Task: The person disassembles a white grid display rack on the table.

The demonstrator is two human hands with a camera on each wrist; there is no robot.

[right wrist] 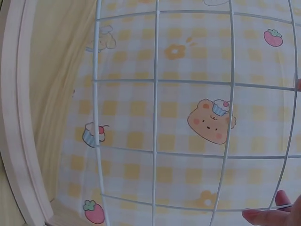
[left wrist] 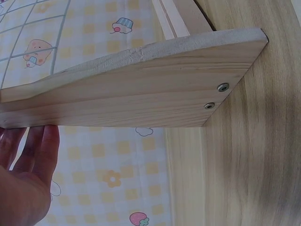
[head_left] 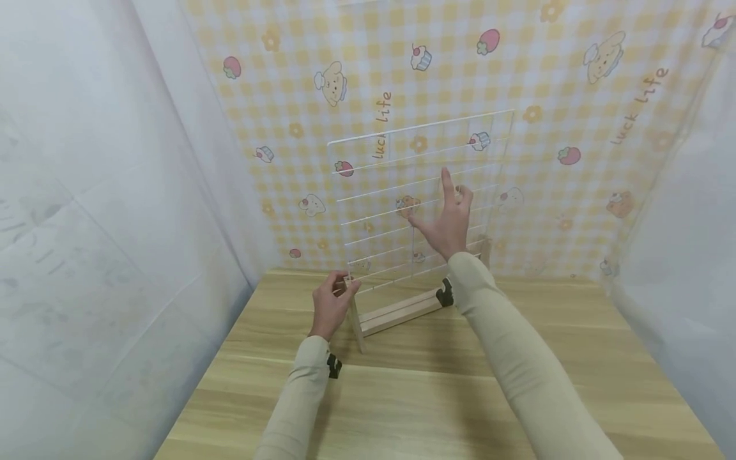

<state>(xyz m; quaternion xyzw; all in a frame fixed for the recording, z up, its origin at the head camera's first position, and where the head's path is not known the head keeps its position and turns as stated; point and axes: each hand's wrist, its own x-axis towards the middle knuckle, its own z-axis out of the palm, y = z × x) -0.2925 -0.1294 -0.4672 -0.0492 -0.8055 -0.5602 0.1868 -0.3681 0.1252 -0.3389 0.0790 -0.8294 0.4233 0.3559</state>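
Note:
A white wire grid panel [head_left: 425, 150] stands upright, leaning slightly back, in a wooden stand [head_left: 397, 313]. My left hand [head_left: 332, 303] grips the top of the stand's left side board, thumb at the front. In the left wrist view, fingers [left wrist: 44, 153] rest against the edge of that side board [left wrist: 141, 89], which carries two metal screws. My right hand [head_left: 447, 220] holds the panel right of its middle, index finger pointing up and thumb spread left. In the right wrist view, fingertips [right wrist: 263, 216] lie at the grid wires [right wrist: 155, 117]; most of that hand is out of frame.
The stand sits on a wood-grain table [head_left: 402, 409]. Behind it hangs a yellow checked cloth [head_left: 276, 96] with cartoon prints. White sheets [head_left: 103, 191] close in the left and right sides. The stand's right side board [head_left: 486, 252] is partly hidden by the right arm.

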